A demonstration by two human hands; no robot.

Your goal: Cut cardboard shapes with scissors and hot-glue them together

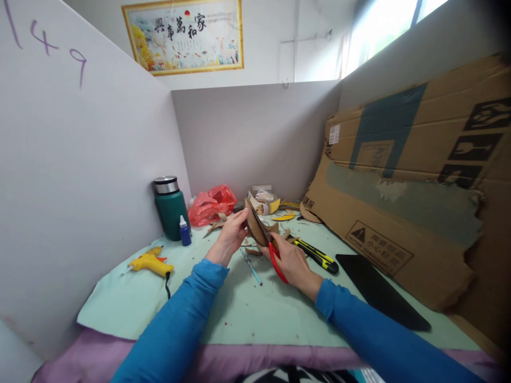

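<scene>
Yellow glue gun sits around 8 o'clock from the cardboard piece mid-table, then the left hand, closer in, has its fingers pinched on that piece's edge. Scissors lie along it, right hand at 4-5 o'clock with fingers curled round the red handles (can't tell how wide the blades are). Looks like trimming to me, so I'd say the next snip needs a steady left pinch.
</scene>
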